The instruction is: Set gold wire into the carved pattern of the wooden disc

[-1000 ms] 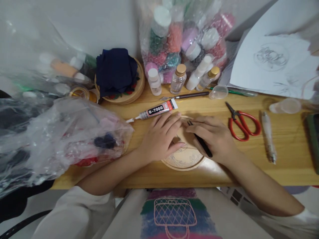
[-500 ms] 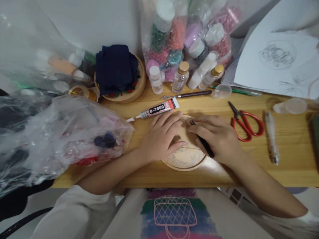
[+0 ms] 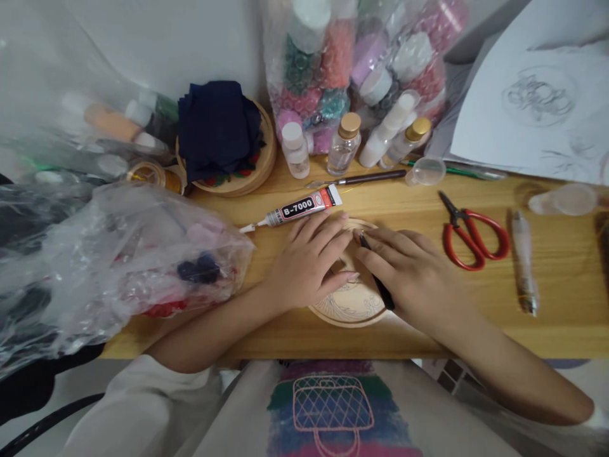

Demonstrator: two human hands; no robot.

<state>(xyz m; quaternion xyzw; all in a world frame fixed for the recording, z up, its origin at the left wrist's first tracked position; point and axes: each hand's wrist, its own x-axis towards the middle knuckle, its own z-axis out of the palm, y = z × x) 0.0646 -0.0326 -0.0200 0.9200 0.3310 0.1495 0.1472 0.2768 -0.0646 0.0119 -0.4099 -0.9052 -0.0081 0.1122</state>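
A round wooden disc [image 3: 358, 307] with a raised rim and a line drawing on its face lies flat near the table's front edge. Across its left side rests my left hand [image 3: 311, 260], fingers stretched out and thumb spread, holding nothing. My right hand [image 3: 410, 270] is over the disc's right side, its fingers closed around slim black tweezers [image 3: 380, 287], slanted with the upper end near the disc's top. The tips and whatever they touch are hidden by my fingers. Just beyond my left fingertips lies a B-7000 glue tube [image 3: 299, 208].
Red-handled pliers [image 3: 476, 238] and a clear pen-like tool [image 3: 524, 263] lie to the right. Behind are a craft knife [image 3: 361, 179], small bottles [image 3: 343, 145] and dark blue cloth [image 3: 219, 130] on a round wooden box. A plastic bag [image 3: 143, 260] crowds the left; drawn sheets [image 3: 495, 136] stand back right.
My right hand and the tweezers have shifted slightly left, and the tweezers stand a little steeper. My left hand stays on the disc. The view has moved slightly.
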